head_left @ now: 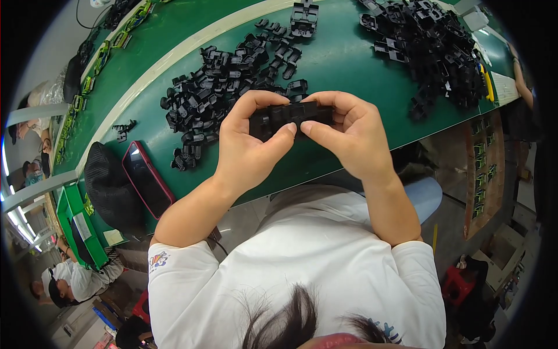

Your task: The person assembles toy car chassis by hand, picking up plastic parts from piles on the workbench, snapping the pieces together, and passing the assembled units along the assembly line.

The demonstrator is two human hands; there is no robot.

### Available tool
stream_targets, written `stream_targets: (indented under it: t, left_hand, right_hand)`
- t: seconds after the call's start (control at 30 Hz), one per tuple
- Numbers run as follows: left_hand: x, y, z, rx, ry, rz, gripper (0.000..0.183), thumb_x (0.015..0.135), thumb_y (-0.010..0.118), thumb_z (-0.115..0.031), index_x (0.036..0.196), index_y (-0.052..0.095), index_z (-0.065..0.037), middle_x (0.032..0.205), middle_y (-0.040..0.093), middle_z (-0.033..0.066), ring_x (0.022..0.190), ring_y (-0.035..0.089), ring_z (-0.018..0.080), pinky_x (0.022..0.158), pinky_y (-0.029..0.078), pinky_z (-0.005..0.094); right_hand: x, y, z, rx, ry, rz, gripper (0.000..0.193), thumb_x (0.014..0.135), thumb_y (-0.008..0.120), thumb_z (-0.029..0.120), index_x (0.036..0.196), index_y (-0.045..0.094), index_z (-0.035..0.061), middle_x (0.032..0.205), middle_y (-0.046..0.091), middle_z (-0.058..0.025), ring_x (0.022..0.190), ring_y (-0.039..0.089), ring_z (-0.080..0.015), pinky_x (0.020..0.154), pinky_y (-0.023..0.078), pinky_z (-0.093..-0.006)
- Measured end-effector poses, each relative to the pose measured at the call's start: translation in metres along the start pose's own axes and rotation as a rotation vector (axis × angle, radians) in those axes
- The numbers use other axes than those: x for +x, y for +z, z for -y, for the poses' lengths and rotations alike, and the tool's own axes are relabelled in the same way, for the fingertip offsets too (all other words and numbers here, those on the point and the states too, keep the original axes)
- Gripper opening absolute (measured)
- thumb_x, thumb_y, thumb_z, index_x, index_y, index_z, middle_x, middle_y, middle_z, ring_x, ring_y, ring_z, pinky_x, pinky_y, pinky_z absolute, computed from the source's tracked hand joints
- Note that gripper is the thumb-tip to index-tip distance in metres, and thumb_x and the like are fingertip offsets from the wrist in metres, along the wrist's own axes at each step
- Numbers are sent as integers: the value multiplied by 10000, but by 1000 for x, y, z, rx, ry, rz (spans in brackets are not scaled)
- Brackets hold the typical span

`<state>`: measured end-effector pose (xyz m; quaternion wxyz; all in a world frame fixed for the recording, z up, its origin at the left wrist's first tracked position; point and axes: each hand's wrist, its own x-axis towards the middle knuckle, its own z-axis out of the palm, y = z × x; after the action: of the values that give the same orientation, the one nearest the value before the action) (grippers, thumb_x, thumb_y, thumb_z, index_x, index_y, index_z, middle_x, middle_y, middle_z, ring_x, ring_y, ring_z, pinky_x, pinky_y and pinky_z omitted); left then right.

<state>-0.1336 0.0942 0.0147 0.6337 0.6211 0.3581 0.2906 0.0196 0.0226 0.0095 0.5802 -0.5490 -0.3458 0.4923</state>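
Both my hands hold a black plastic part [282, 118] just above the near edge of the green table. My left hand [249, 135] grips its left end, with the thumb pressed on the near face and the fingers curled over the far side. My right hand [354, 132] pinches the right end in the same manner, the two thumb tips almost meeting at the middle. Beyond my hands lies a loose pile of small black plastic clips [218, 78]. Fingers hide the ends of the held part, so its full shape cannot be made out.
A second heap of black plastic parts [439, 49] covers the table's far right. One larger black housing [304, 20] lies at the far middle. To the left are a red-cased phone [148, 179], a dark mesh cap [110, 189] and a green bin [78, 224]. Other people sit at the left.
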Motion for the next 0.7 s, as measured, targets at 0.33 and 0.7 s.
stream_targets:
  t: [0.33, 0.7]
  left_hand:
    - [3, -8, -16, 382, 207, 109, 500, 658, 745, -86, 1102, 531, -4, 970, 533, 78, 762, 565, 127, 626, 497, 226]
    - [23, -43, -61, 815, 466, -74, 406, 620, 760, -29, 1006, 634, -13, 959, 595, 90, 683, 591, 108, 589, 499, 206]
  right_hand:
    - [13, -31, 8, 66, 84, 99, 255, 754, 670, 64, 991, 633, -22, 844, 634, -56, 710, 574, -82, 580, 453, -191]
    - [22, -51, 15, 184, 5, -14, 413, 809, 658, 130, 1148, 497, -43, 917, 611, -95, 806, 575, -124, 684, 459, -224]
